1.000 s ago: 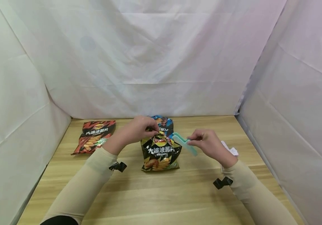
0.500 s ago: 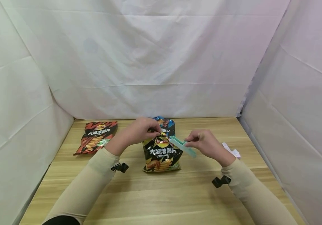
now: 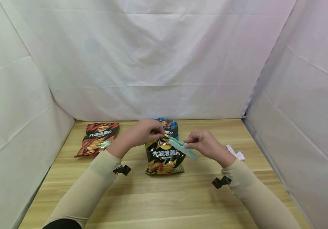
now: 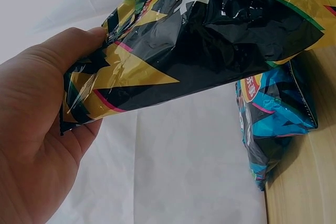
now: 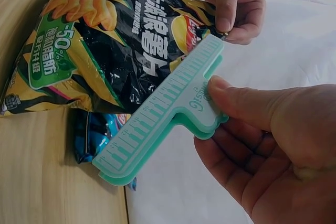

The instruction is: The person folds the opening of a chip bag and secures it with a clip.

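Observation:
A black and yellow chip bag [image 3: 165, 159] stands upright on the table. My left hand [image 3: 148, 132] pinches its top edge at the left corner, thumb in front, as the left wrist view shows. In my right hand [image 3: 206, 144] is a mint-green bag clip [image 5: 163, 111] with a ruler and piano-key print, gripped by its handles between thumb and fingers. The clip slants across the bag's upper right part, its far end close to my left fingertips. How much of the bag's edge lies between the clip's jaws cannot be told.
Behind the black bag stands a blue chip bag [image 3: 169, 127], partly hidden. A red chip bag [image 3: 98, 139] lies at the left of the wooden table [image 3: 152, 203]. Beyond my right wrist lies a white object [image 3: 238, 155], probably another clip. White cloth walls [image 3: 164, 63] surround the table.
My right hand has moved left with the bag clip, bringing the clip over the top of the black bag. My left hand keeps its pinch on the bag's corner.

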Demonstrator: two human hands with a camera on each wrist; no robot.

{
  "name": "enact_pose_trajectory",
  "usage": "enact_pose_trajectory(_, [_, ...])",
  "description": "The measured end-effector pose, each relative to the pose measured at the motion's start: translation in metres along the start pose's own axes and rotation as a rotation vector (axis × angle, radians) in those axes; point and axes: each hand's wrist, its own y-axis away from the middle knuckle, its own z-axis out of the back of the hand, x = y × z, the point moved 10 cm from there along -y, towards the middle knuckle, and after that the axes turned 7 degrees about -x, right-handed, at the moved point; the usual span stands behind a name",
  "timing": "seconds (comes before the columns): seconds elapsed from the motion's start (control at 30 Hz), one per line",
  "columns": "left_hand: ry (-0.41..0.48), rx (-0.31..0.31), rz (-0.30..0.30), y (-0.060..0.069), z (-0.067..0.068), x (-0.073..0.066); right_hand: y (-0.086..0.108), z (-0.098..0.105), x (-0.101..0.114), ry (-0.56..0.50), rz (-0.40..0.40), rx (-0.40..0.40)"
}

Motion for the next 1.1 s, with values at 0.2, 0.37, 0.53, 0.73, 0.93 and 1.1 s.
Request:
enact_pose_trajectory(0.2, [0.002, 0.001, 0.006, -0.001, 0.0, 0.0, -0.004, -0.003, 0.001, 0.006, 0.002, 0.0])
enact_pose_trajectory(0.37, [0.007, 0.004, 0.012, 0.0, 0.001, -0.001, -0.005, -0.004, 0.002, 0.005, 0.004, 0.009])
enact_pose_trajectory(0.53, [0.009, 0.001, 0.015, 0.0, 0.001, -0.002, -0.005, -0.005, 0.005, -0.003, 0.007, 0.017])
enact_pose_trajectory(0.73, [0.003, 0.004, 0.014, 0.0, -0.001, 0.0, -0.004, -0.009, 0.002, -0.018, -0.024, 0.038])
enact_pose_trajectory(0.93, [0.017, 0.0, 0.019, 0.001, -0.001, 0.002, -0.004, -0.012, -0.002, -0.011, -0.014, 0.045])
enact_pose_trajectory(1.1, [0.052, -0.017, 0.024, 0.004, -0.001, 0.005, -0.003, -0.013, -0.004, -0.008, 0.003, 0.037])
